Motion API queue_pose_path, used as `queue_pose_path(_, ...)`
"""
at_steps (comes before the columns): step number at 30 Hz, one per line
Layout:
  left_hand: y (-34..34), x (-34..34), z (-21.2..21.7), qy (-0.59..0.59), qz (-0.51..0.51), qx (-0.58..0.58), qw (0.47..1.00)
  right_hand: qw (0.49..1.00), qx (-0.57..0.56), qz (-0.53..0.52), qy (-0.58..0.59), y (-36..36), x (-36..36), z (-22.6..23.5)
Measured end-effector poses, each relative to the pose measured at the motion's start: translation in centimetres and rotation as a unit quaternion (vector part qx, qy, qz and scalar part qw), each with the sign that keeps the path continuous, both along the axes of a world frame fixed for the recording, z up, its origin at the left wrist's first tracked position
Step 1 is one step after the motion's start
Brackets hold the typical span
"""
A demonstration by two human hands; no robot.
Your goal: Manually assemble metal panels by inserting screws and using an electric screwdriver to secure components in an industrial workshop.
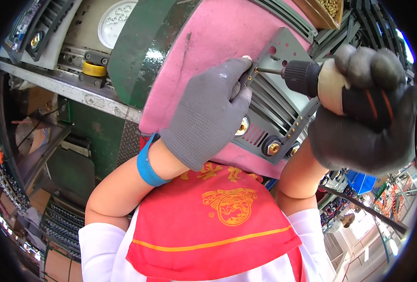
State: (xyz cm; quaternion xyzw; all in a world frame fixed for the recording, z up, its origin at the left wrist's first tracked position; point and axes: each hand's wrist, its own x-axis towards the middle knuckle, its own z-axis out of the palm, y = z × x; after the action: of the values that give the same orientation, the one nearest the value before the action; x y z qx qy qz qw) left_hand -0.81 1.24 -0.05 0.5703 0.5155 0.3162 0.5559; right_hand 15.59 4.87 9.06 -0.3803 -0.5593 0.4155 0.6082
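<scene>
A grey metal plate [283, 51] with slots, holes and brass fittings lies on a pink pad [208, 42]. My left hand [208, 113], in a grey glove, rests on the plate's left edge with fingertips at a small brass screw [255, 69]. My right hand [363, 108], in a dark grey glove, grips a powered screwdriver [321, 80] held level. Its thin bit [269, 71] touches that screw at the plate's edge.
A green belt [138, 47] runs past the pad's left side. A yellow-collared roller [95, 69] and a round white lamp part [117, 16] lie beyond it. A bin of brass screws [328, 7] stands at the top. Black finned parts [63, 218] are stacked lower left.
</scene>
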Motion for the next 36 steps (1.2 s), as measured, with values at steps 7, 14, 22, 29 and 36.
queue_pose_path(7,-0.1,0.2,-0.3,-0.014,0.015,0.029,0.999,0.997,-0.042,-0.063,0.01,1.2,-1.1,0.0)
queue_pose_path(14,-0.4,0.3,-0.3,0.01,0.016,0.025,0.999,0.92,0.291,-0.122,-0.231,1.0,-1.1,-2.2)
queue_pose_path(22,3.1,-6.3,2.6,0.147,0.169,0.066,0.972,0.997,0.035,-0.033,0.067,-5.4,6.7,3.6)
queue_pose_path(29,0.3,-0.5,6.9,-0.236,-0.001,-0.261,0.936,0.986,0.048,-0.106,0.119,-9.8,9.5,3.9)
queue_pose_path(36,-1.3,7.8,2.1,-0.431,-0.11,-0.429,0.786,0.984,0.072,-0.106,0.124,-12.4,10.5,4.1)
